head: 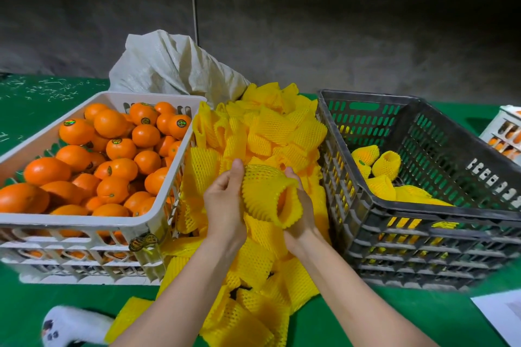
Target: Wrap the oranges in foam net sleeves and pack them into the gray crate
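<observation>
Foam net sleeve (pixel 266 191) gripped between curled left hand (pixel 224 203) and right hand (pixel 303 211).

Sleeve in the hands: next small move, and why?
Probably carry it right into the gray crate. The left hand and right hand both grip a bulging foam sleeve with orange colour showing at its open end, so it seems filled; wrapped oranges already lie there.

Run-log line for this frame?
step: sleeving | left hand: grips foam net sleeve | right hand: grips same sleeve, orange showing inside | gray crate: few wrapped oranges | white crate: bare oranges
</observation>
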The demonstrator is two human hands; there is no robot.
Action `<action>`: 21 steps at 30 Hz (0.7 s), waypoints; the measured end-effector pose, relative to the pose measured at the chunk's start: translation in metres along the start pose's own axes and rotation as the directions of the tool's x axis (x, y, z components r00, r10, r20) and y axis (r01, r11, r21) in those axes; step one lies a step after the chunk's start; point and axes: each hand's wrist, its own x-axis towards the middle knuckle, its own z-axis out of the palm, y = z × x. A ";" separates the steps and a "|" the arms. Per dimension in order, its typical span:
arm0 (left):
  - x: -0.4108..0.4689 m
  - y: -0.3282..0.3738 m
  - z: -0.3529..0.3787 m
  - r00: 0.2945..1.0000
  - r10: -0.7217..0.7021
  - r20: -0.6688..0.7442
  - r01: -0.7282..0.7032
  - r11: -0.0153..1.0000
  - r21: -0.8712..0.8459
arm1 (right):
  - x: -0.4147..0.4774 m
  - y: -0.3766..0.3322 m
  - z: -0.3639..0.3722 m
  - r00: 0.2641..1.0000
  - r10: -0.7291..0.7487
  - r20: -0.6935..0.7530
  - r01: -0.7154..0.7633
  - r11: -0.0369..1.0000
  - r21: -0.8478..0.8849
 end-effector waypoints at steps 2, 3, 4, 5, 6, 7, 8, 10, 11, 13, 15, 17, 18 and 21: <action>0.002 0.001 0.000 0.981 -0.174 0.081 0.183 0.976 -0.114 | 0.001 -0.001 -0.003 0.999 -0.022 -0.035 0.023 0.999 0.027; 0.003 0.001 0.000 0.975 -0.199 0.101 0.210 0.971 -0.114 | 0.001 -0.003 -0.002 0.997 -0.020 -0.069 0.022 0.999 0.032; 0.004 0.001 0.000 0.974 -0.199 0.107 0.209 0.974 -0.087 | 0.001 -0.004 -0.001 0.996 -0.016 -0.090 0.019 0.999 0.032; 0.004 0.001 0.000 0.978 -0.182 0.102 0.187 0.982 -0.038 | 0.001 -0.004 0.001 0.995 -0.014 -0.098 0.017 1.000 0.026; 0.003 0.000 -0.001 0.983 -0.157 0.093 0.156 0.988 0.021 | 0.001 -0.004 0.001 0.995 -0.012 -0.098 0.014 1.000 0.024; 0.003 0.000 -0.002 0.988 -0.128 0.084 0.120 0.989 0.089 | 0.000 -0.004 0.001 0.995 -0.007 -0.095 0.009 1.000 0.021; 0.004 0.000 -0.003 0.990 -0.110 0.085 0.096 0.984 0.151 | 0.001 -0.003 0.000 0.995 -0.005 -0.101 0.006 1.000 0.017; 0.006 0.003 -0.004 0.983 -0.156 0.098 0.133 0.968 0.215 | 0.002 -0.002 -0.003 0.991 -0.020 -0.133 0.017 1.000 -0.018; 0.007 0.006 -0.003 0.965 -0.239 0.108 0.212 0.953 0.218 | 0.001 -0.004 -0.003 0.989 -0.034 -0.147 0.029 0.999 -0.034; 0.008 0.011 -0.001 0.884 -0.440 0.159 0.408 0.891 0.199 | 0.002 -0.006 -0.004 0.981 -0.052 -0.189 0.036 0.995 -0.090; 0.006 0.015 0.004 0.820 -0.525 0.229 0.489 0.850 0.197 | 0.000 -0.010 -0.005 0.976 -0.103 -0.190 0.070 0.983 -0.172; 0.004 0.013 0.008 0.823 -0.513 0.244 0.481 0.858 0.180 | -0.002 -0.013 -0.006 0.954 -0.244 -0.172 0.192 0.943 -0.271; 0.003 0.011 0.010 0.838 -0.493 0.233 0.464 0.869 0.171 | -0.003 -0.016 -0.006 0.937 -0.319 -0.139 0.256 0.903 -0.346; -0.002 0.005 0.012 0.871 -0.449 0.199 0.426 0.893 0.147 | -0.009 -0.024 0.001 0.881 -0.453 -0.135 0.350 0.817 -0.458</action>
